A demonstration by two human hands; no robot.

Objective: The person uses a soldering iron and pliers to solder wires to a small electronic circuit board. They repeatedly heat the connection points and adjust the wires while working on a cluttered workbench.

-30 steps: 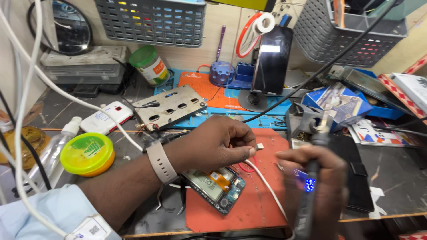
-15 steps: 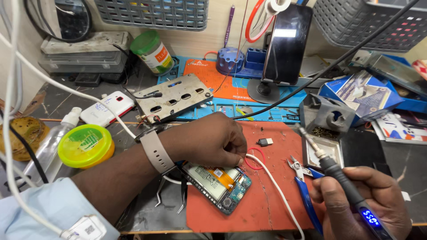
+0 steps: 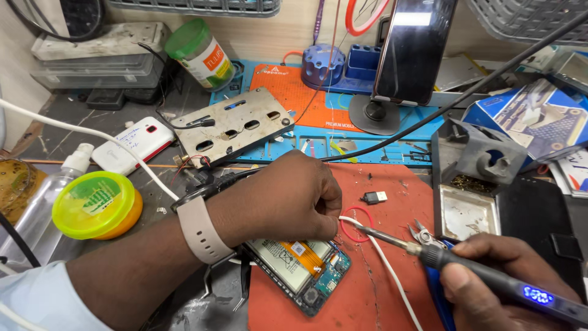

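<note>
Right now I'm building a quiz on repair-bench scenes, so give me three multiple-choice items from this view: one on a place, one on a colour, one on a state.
1. Where does the opened phone lie?
A. on the red work mat
B. in the wire basket
C. on the perforated metal plate

2. What colour is the lid of the round tin by the left forearm?
A. black
B. yellow-green
C. white

3. What is the state of the soldering iron?
A. resting in its stand
B. lying unplugged on the mat
C. held in the right hand, display lit

Answers:
1 A, it rests on the red work mat under the left hand.
2 B, the lid is bright yellow-green.
3 C, the right hand grips the handle, the blue display glows, and the tip points at the white cable.
</note>
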